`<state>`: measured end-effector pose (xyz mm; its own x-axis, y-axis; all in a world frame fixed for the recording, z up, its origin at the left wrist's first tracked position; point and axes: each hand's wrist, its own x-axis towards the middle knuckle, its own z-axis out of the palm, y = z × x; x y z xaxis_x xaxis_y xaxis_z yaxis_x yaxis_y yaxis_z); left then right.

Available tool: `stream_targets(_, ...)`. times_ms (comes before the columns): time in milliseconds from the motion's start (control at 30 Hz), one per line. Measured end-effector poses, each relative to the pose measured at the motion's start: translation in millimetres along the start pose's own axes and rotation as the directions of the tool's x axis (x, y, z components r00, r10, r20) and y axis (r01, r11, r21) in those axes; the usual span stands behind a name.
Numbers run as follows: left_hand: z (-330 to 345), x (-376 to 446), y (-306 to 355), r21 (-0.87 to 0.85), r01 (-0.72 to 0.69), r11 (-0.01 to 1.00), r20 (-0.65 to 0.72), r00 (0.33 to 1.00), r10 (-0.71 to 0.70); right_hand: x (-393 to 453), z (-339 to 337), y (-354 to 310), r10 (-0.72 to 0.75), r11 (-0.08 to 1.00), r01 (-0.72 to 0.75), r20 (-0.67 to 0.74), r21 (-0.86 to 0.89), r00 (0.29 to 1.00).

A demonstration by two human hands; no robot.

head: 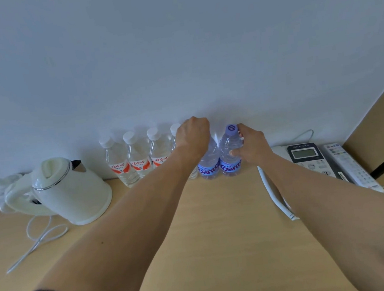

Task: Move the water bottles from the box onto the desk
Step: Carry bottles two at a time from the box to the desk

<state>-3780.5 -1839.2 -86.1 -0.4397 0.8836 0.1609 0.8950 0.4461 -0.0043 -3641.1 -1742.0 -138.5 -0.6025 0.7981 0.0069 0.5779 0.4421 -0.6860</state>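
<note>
Where gripped, bottle in right hand

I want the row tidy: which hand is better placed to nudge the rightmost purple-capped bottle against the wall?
Right. The right hand already grips that rightmost bottle; the left hand covers its neighbour.

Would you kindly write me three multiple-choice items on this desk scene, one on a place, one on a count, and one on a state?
1. Where does the kettle stand?
A. left of the bottles
B. right of the phone
C. between the blue-labelled bottles

2. How many red-labelled bottles show their labels?
A. one
B. three
C. six

3. What is the right hand doing?
A. lying flat on the desk
B. gripping a purple-capped bottle
C. pressing phone keys

Answers:
1 A: it sits left of the bottle row on the desk.
2 B: three red labels are visible.
3 B: its fingers curl round the bottle's body.
</note>
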Motion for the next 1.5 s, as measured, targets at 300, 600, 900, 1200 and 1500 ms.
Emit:
stream_targets(300, -2.1, -2.7, -7.6, -0.090, 0.060, 0.994, 0.013, 0.998, -0.059, -0.1, -4.9, -2.0, 0.013, 0.998, -0.011, 0.024, -0.060, 1.000)
stream_targets(600, -12.4, -5.1, -13.7, -0.094, 0.100, 0.991, 0.018, 0.995, -0.099, -4.8, -26.6, -16.3, 0.001, 0.997, -0.005, -0.054, -0.071, 0.999)
stream_targets(900, -34.3, -20.9, -29.2, -0.074, 0.149, 0.986, -0.055, 0.987, -0.154, -12.6, -39.0, -36.1, -0.056, 0.992, 0.050, -0.057, -0.115, 0.997)
stream_targets(1200, -66.5, -42.0, -55.3, -0.045, 0.240, 0.970, -0.052, 0.969, -0.242, -20.3, -56.5, -60.9, -0.128, 0.969, 0.120, -0.023, -0.215, 0.992)
stream_targets(1500, -73.0, -32.4, 4.0, -0.056, 0.068, 0.996, 0.010, 0.998, -0.068, -56.0, -80.8, -51.9, -0.011, 0.962, 0.025, 0.053, -0.274, 0.999)
